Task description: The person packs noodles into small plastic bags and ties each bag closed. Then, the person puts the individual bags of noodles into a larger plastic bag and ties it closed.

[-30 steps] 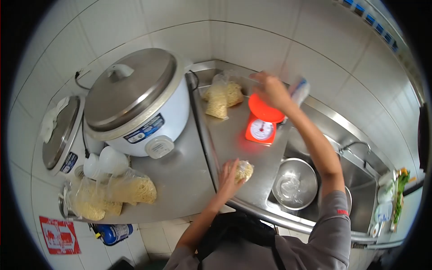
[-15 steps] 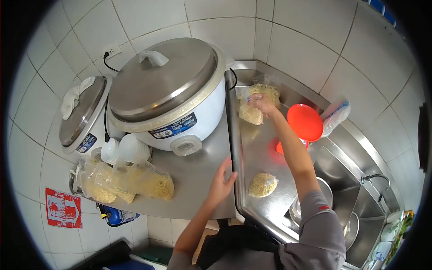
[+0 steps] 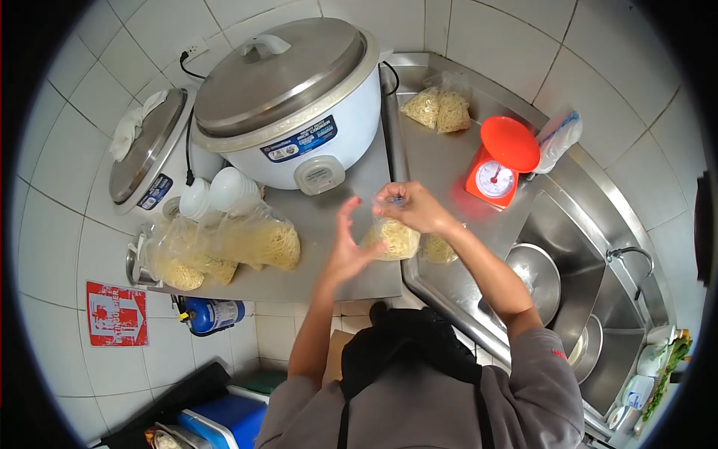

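Observation:
My right hand [image 3: 410,207] pinches the gathered top of a clear plastic bag of yellow noodles [image 3: 399,239]. This bag hangs over the seam between the counter and the steel sink unit. Beside it my left hand [image 3: 348,251] is open, fingers spread, its thumb overlapping the bag's lower left side; I cannot tell whether it touches. Another noodle bag [image 3: 438,250] sits on the sink unit, partly hidden by my right arm and the held bag. Farther back are two more bags of noodles [image 3: 437,110]. Several filled bags [image 3: 258,243] lie together on the counter at left.
A large rice cooker [image 3: 299,112] stands at the back, with a smaller cooker [image 3: 153,153] and stacked white bowls [image 3: 232,191] to its left. Right of my hands are a red kitchen scale [image 3: 495,179], a steel bowl [image 3: 542,277] and a faucet [image 3: 632,258].
My right hand has come back from the far noodle bags and now holds one bag near the counter seam. My left hand has moved close to it. The camera view has shifted.

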The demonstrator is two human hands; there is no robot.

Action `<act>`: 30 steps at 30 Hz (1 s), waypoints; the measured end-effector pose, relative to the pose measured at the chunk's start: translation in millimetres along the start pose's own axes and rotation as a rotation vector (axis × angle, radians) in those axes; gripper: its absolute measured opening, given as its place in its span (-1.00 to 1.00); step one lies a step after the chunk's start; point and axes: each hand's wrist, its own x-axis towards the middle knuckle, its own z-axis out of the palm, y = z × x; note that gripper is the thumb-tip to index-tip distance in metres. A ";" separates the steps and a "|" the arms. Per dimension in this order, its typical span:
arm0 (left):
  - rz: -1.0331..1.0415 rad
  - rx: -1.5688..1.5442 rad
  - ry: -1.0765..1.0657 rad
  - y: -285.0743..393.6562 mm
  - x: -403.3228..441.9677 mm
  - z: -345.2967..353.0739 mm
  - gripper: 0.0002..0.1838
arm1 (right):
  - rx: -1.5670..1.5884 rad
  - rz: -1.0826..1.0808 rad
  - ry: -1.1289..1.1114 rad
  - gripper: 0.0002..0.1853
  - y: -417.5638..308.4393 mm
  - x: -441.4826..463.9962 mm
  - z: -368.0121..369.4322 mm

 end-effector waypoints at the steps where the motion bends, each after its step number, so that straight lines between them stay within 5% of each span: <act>1: 0.093 0.108 -0.032 -1.5 -11.5 9.6 -0.56 | -0.004 -0.026 0.073 -0.73 -4.1 -1.2 18.2; 5: -0.124 -0.070 0.058 -28.9 -33.4 47.2 -0.61 | -0.121 -0.057 0.203 -0.76 -27.2 -25.8 69.6; 9: -0.082 0.229 -0.074 -14.3 -34.1 27.7 -0.69 | 0.192 -0.078 0.246 -0.74 -34.3 -39.7 68.6; 12: -0.045 0.446 -0.137 -72.0 -40.0 32.1 -0.72 | -0.307 -0.017 0.176 -0.78 14.1 -40.9 75.2; 14: 0.149 0.355 -0.017 -47.1 -33.0 31.8 -0.75 | -0.169 -0.116 0.312 -0.76 16.7 -39.3 83.3; 18: -0.074 0.511 -0.233 -40.4 -34.9 17.2 -0.67 | 0.114 0.017 0.251 -0.75 -23.4 -57.9 61.0; 19: -0.057 0.560 -0.265 -47.6 -32.8 15.6 -0.66 | -0.011 0.160 0.180 -0.76 -43.9 -60.5 46.7; 22: -0.013 0.654 -0.264 -38.4 -18.9 25.9 -0.64 | -0.960 -0.396 0.342 -0.65 -84.0 -67.0 33.4; 23: -0.024 0.689 -0.278 -33.6 -28.8 24.0 -0.64 | -1.129 -0.397 0.120 -0.49 -81.4 -67.3 40.5; 26: 0.229 0.768 -0.089 -68.8 -41.1 28.6 -0.66 | -1.722 -0.245 -0.224 -0.46 -4.4 -58.3 75.1; 28: 0.123 0.666 -0.253 -54.1 -27.3 21.7 -0.64 | -1.425 0.294 -0.178 -0.52 19.1 -43.9 76.5; 30: 0.141 0.637 -0.334 -49.9 -30.7 16.3 -0.64 | -0.873 0.287 -0.357 -0.63 32.1 -46.1 53.1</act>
